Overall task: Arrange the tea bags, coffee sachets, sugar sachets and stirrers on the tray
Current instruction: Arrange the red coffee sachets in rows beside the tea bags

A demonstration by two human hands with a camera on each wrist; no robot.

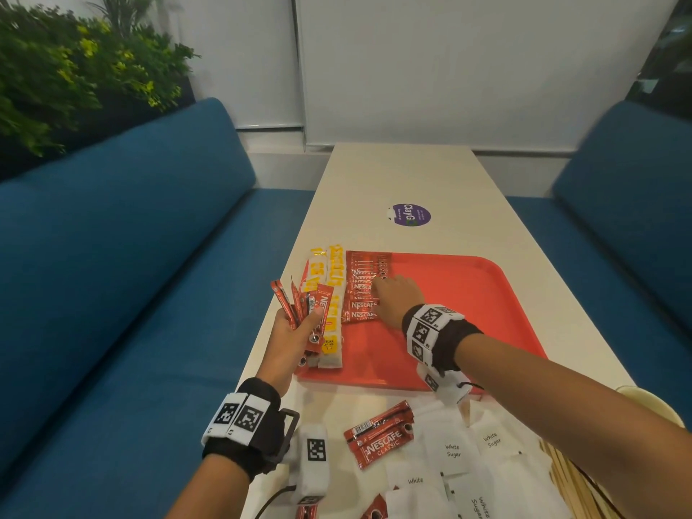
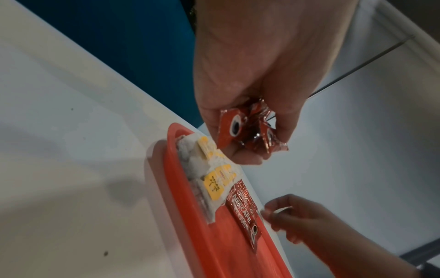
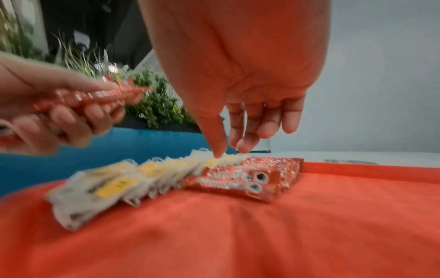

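A red tray [image 1: 468, 294] lies on the white table. Along its left side runs a row of tea bags [image 1: 334, 271] with yellow tags, and beside it a row of red coffee sachets [image 1: 365, 286]. My left hand [image 1: 296, 327] grips a fanned bunch of coffee sachets [image 1: 305, 301] just left of the tray; the left wrist view shows their ends [image 2: 247, 127] in my fingers. My right hand [image 1: 393, 297] hovers over the laid coffee row with its fingers relaxed and pointing down [image 3: 238, 135], holding nothing.
More coffee sachets [image 1: 380, 434], white sugar sachets [image 1: 453, 451] and wooden stirrers [image 1: 573, 477] lie on the table near me. A purple sticker [image 1: 412, 215] is beyond the tray. Blue benches [image 1: 131, 275] flank the table. A pale cup rim [image 1: 651, 402] shows at the right.
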